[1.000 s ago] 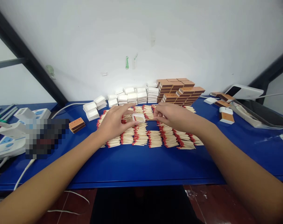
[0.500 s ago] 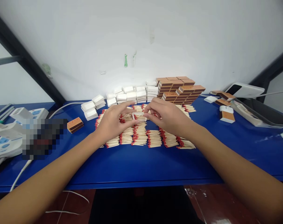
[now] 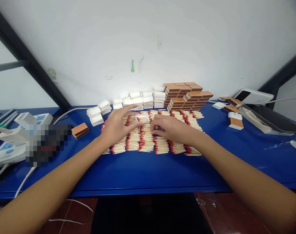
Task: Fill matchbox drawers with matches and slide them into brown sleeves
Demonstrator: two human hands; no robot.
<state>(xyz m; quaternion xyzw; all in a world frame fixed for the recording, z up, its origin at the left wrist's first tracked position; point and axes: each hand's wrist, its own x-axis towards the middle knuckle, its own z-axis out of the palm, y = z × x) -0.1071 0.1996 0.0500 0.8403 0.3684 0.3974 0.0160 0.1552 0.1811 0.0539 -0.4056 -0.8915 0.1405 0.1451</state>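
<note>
The left hand (image 3: 116, 126) holds a small white tray (image 3: 142, 119) at its left end, thumb at the near edge and other fingers towards the far side, the index finger lifted clear; the grip is a broad C, open no further than the tray needs. The tray sits among the rows of matches (image 3: 161, 145) in the middle of the blue desk (image 3: 148, 174); whether it rests on them or hangs just above is hard to tell. A little red shows inside it, but its contents are too small to count. The right hand (image 3: 171, 127) is just beside the tray's right end, over the matches, its thumb and fingers curled to a narrow pinch; whether a match is between them cannot be told, as the knuckles and the back of the hand hide the inner fingers. Both hands cover parts of the rows. Behind, white stacks (image 3: 148, 100) stand along the wall (image 3: 148, 42), with piled brown boxes (image 3: 184, 97) to their right, the lower back ones hidden by those in front. At the left, a dark thing (image 3: 51, 143) is pixelated past naming, and a power strip (image 3: 6, 149) is cut off by the picture's edge.
</note>
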